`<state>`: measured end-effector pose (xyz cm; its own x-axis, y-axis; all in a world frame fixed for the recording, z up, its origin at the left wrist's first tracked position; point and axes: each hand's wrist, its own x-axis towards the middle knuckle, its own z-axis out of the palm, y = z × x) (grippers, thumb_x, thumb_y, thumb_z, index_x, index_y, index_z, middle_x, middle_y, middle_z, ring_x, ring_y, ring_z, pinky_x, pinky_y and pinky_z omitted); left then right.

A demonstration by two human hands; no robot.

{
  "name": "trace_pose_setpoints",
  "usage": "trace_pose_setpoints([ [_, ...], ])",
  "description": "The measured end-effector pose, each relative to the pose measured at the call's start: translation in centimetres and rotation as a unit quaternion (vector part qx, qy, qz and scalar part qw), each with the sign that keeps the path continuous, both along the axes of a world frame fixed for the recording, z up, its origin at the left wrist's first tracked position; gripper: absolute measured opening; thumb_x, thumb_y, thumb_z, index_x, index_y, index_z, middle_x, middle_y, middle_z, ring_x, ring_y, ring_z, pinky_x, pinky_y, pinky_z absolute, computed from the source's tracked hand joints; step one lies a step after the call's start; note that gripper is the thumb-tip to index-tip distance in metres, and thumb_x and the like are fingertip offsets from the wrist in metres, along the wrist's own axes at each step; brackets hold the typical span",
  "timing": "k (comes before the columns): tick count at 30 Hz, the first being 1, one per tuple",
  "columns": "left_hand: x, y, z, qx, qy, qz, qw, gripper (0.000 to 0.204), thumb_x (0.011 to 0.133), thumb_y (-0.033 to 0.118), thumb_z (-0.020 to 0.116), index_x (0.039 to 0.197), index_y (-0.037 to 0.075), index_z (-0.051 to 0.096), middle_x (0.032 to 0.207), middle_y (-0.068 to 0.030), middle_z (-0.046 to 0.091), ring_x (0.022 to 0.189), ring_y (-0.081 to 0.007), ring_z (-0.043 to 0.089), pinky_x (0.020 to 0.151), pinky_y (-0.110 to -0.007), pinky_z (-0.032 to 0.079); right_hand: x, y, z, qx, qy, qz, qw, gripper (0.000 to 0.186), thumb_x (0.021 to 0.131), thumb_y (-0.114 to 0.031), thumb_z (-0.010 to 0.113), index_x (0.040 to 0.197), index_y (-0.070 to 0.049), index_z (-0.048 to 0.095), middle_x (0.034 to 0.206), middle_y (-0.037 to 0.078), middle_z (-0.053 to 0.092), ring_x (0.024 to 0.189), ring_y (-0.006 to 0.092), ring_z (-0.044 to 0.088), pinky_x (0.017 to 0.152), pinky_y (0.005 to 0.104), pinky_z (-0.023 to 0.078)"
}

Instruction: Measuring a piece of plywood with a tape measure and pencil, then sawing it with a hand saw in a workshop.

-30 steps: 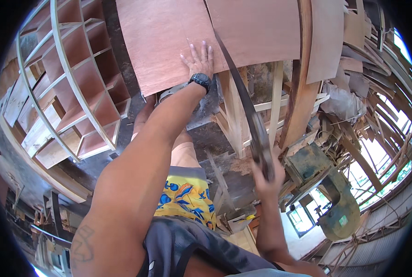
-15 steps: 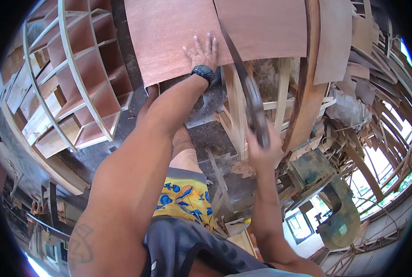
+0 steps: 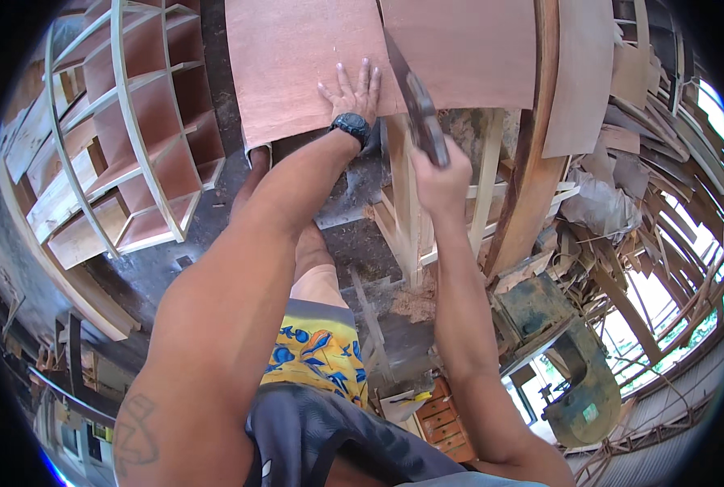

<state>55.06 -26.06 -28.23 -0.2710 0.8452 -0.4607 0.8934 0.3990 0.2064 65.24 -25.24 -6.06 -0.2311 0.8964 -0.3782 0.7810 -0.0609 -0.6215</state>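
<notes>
A thin reddish plywood sheet (image 3: 297, 57) lies at the top of the view, split by a dark cut line running away from me. My left hand (image 3: 355, 99), with a black watch on its wrist, presses flat on the sheet left of that line, fingers spread. Closed around the handle of a handsaw (image 3: 420, 105) is my right hand (image 3: 445, 174), just off the sheet's near edge. The saw's blade sits in the cut, its far end hidden by the plywood. A bare foot (image 3: 256, 162) shows under the sheet's near left corner.
A curved wooden lattice frame (image 3: 139, 122) stands at left. Under the sheet are light timber supports (image 3: 402, 195), with a long brown board (image 3: 532, 162) to their right. Wood scraps (image 3: 654, 178) pile up at far right, near a green band-saw-like machine (image 3: 581, 390).
My right hand has pushed the saw forward, away from me, deeper along the cut. The left hand stays flat on the plywood. The whole view has shifted slightly.
</notes>
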Motion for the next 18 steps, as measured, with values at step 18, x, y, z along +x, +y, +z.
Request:
trace_pose_setpoints([
  [18,-1.7,-2.6,0.2,0.041,-0.017,0.022,0.999,0.070,0.102,0.020,0.043,0.166,0.020,0.015,0.174,-0.0082,0.004,0.153,-0.0529,0.013,0.113,-0.081,0.015,-0.5,-0.4,-1.2,-0.007,0.021,-0.022,1.000,0.022,0.083,-0.011,0.071,0.100,0.003,0.069,0.071,0.004,0.062,0.065,0.0124,0.056,0.064,0.0320,0.048],
])
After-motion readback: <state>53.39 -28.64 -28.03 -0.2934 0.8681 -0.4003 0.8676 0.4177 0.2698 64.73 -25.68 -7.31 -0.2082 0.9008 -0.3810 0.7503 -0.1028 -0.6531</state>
